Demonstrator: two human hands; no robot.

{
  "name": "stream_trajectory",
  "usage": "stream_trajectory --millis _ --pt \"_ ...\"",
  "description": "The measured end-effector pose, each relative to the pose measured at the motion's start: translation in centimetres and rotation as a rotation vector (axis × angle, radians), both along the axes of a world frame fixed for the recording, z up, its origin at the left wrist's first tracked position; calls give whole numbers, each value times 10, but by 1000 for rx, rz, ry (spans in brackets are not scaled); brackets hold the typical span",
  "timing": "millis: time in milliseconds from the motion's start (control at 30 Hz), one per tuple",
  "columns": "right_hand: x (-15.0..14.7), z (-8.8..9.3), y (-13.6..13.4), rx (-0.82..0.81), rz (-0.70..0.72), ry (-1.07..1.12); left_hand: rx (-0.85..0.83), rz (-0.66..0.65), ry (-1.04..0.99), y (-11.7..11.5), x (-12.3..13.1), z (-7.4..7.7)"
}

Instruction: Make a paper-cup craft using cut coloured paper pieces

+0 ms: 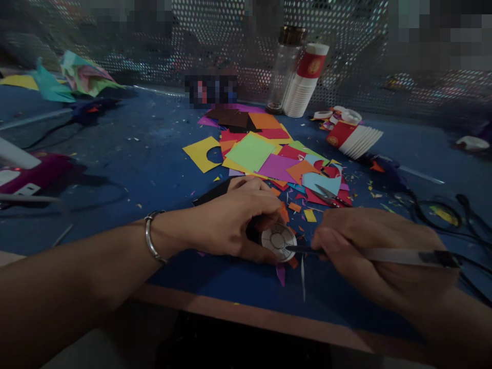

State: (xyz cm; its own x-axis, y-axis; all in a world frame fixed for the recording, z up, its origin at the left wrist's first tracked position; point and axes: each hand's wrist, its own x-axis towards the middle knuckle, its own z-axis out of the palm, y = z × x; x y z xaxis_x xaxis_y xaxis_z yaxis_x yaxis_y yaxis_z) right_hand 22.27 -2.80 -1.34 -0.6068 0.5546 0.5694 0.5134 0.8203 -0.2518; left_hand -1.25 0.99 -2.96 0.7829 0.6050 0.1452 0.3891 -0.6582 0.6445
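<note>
My left hand (249, 218) wears a silver bangle at the wrist and grips a small white round piece (275, 240) by its rim. Dark lines, a small circle and spokes around it, mark the white face; whether it is a paper cup's base, I cannot tell. In my right hand (369, 256) is a pen (400, 256) with a whitish barrel and dark ends, its dark tip touching the drawn face. Scissors (331, 197) lie just beyond my right hand. Under my left hand a black sheet (213, 192) shows in part.
Coloured paper sheets (251, 152) and scraps cover the blue table's (161, 133) middle. Behind stand a clear bottle (283, 77) and stacked paper cups (307, 79); another cup stack (353, 138) lies tilted. Glue guns (388, 169) (90, 110) with cords lie on both sides. A perforated metal panel (215, 36) closes the back.
</note>
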Motion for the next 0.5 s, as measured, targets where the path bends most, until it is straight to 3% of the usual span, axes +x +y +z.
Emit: stream_trajectory --millis 500 --pt "1 0 0 -11 -2 -5 -4 -20 -1 1 0 -1"
